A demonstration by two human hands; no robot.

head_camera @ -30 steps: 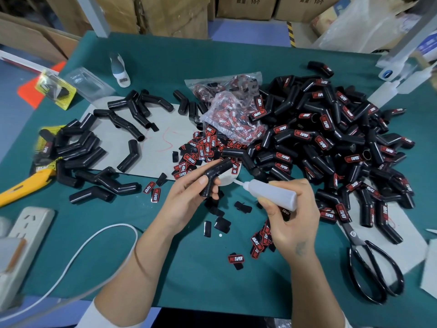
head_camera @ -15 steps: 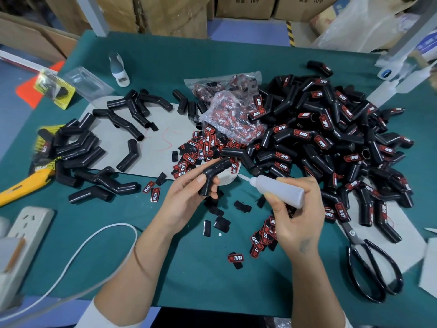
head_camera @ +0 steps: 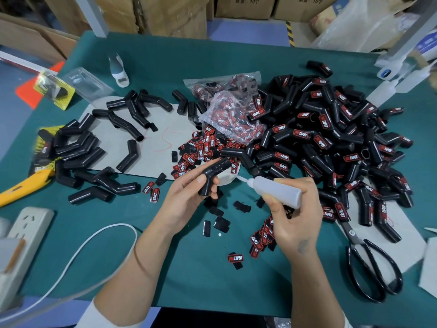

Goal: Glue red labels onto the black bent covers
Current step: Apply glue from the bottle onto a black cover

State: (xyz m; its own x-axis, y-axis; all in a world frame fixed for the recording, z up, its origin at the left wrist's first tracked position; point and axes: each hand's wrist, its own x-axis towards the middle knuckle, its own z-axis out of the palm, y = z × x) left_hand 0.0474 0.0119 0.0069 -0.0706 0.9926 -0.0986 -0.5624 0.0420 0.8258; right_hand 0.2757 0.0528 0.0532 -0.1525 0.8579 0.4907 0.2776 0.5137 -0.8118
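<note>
Left hand pinches one bent black cover between thumb and fingers, held up off the table, upper arm of the bend glistening, probably wet glue. Right hand wraps a translucent squeeze bottle, nozzle pointing left, tip near the cover but apart from it. Risks, as judged: squeezing too hard could run glue onto the thumb or drip on the green table cover; the wet face could smear on the fingers if the cover rolls in that light pinch; a label set late or crooked may bond skewed. Cover looks like smooth, glossy soft rubber or vinyl, a tube with one elbow. Loose red labels lie just below the hands and in a heap beyond them: small rounded rectangles, black-backed, white lettering. Right: large pile of labelled covers. Left: unlabelled covers on grey card. Crinkled clear bag of labels behind; black-handled scissors far right; yellow knife far left.
</note>
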